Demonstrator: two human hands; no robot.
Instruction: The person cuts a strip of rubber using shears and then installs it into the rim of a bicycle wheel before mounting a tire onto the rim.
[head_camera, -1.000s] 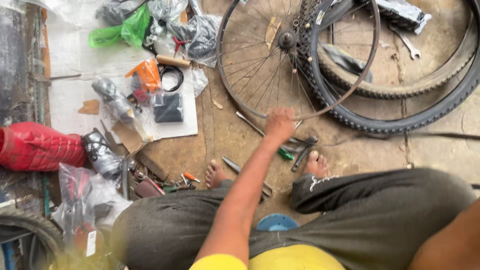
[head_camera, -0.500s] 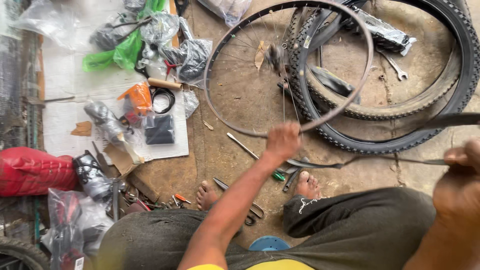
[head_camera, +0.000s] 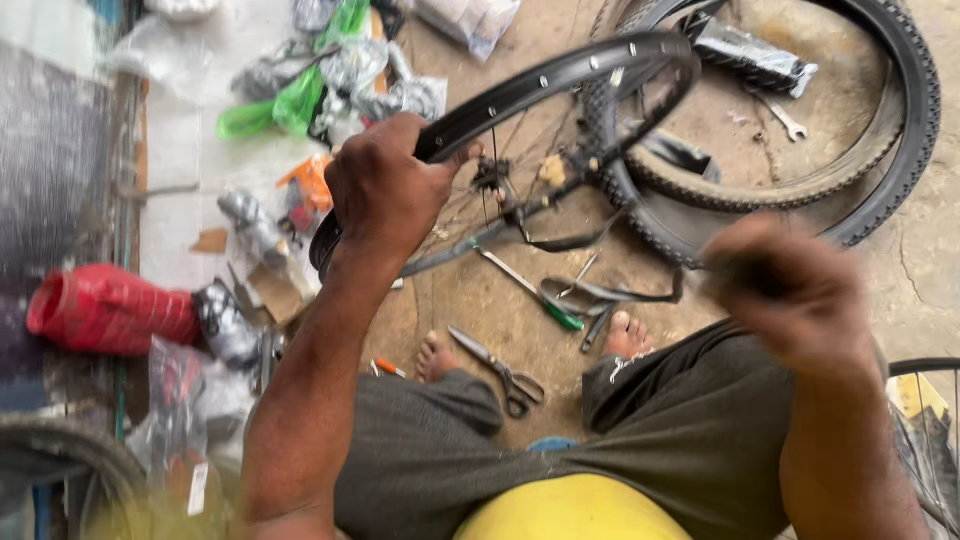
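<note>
Left hand (head_camera: 385, 190), arm stretched forward, grips the black metal spoked bicycle rim (head_camera: 560, 75) tilted above the floor; right hand (head_camera: 790, 290) is blurred, closed or open I cannot tell

The left hand (head_camera: 385, 185) has lifted the wheel rim (head_camera: 560, 75) (earlier flat on the floor), tilting it.

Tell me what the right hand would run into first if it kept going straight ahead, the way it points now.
Probably the black tyre lying on the ground. The right hand is blurred and raised, reaching up and left in the picture toward the tyre's near edge; the wheel rim held by the left hand lies further left. Depth is unclear.
</note>
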